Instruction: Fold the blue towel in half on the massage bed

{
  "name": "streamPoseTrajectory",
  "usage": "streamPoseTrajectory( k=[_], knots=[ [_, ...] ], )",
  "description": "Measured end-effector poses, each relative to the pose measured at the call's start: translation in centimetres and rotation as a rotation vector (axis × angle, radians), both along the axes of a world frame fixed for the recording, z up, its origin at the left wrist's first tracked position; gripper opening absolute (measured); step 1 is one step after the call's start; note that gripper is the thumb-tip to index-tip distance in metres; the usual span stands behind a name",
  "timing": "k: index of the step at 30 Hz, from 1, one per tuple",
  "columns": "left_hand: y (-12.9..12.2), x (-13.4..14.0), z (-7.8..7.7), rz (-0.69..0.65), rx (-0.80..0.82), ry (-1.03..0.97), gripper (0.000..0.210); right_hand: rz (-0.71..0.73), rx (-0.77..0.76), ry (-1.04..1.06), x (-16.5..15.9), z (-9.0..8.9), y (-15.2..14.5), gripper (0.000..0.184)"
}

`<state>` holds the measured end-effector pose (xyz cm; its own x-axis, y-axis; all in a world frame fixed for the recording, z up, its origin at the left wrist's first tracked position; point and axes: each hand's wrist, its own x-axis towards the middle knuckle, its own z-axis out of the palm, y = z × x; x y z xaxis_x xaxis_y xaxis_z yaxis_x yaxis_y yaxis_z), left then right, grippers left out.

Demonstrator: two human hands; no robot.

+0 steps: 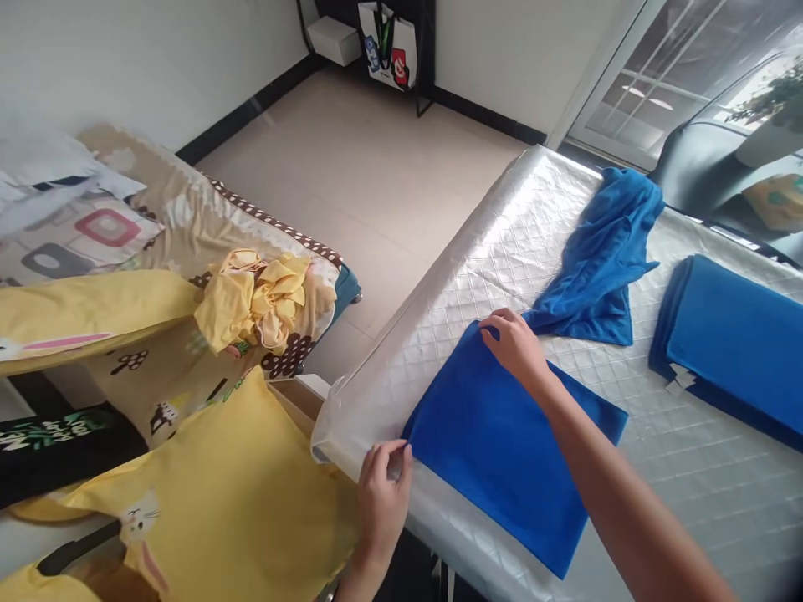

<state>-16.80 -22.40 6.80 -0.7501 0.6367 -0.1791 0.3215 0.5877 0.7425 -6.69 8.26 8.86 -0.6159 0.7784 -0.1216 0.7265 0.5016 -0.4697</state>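
Note:
A folded blue cloth (508, 435) lies roughly square on the silver quilted table cover (483, 263). My left hand (382, 493) pinches its near left corner between thumb and fingertips. At the far left corner, my right hand (515, 341) grips the edge with bent fingers, its forearm crossing over the cloth. Just beyond that hand is a crumpled blue cloth (602, 259), loosely bunched. Over on the right rests a neat stack of folded blue cloths (740, 334) with a white label showing at its corner.
Left of the table, a yellow pillow (238, 477) and bunched yellow fabric (257, 297) sit by a bed with a patterned sheet (169, 192). A dark chair (703, 159) stands at the far right. Against the back wall are a shelf and a printed bag (389, 50).

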Motion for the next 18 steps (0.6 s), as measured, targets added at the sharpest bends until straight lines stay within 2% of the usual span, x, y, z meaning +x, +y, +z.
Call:
streamPoseTrajectory(
  k=[3, 6, 12, 18],
  knots=[
    [0.8, -1.2, -1.1, -0.160, -0.031, 0.213, 0.024, 0.031, 0.053, -0.101, -0.9, -1.5, 0.1, 0.026],
    [1.0, -1.3, -1.4, -0.244, -0.051, 0.260, 0.020, 0.050, 0.072, -0.106, -0.9, -2.0, 0.2, 0.030],
    [0.6, -1.4, -1.5, -0.215, -0.018, 0.156, 0.026, 0.061, 0.015, -0.114, -0.7, -1.8, 0.4, 0.029],
    [0.7, -2.3, -1.6, -0.209, -0.116, 0.070, 0.039, -0.020, 0.012, 0.078, 1.6, -0.6, -0.9, 0.024]
  ],
)
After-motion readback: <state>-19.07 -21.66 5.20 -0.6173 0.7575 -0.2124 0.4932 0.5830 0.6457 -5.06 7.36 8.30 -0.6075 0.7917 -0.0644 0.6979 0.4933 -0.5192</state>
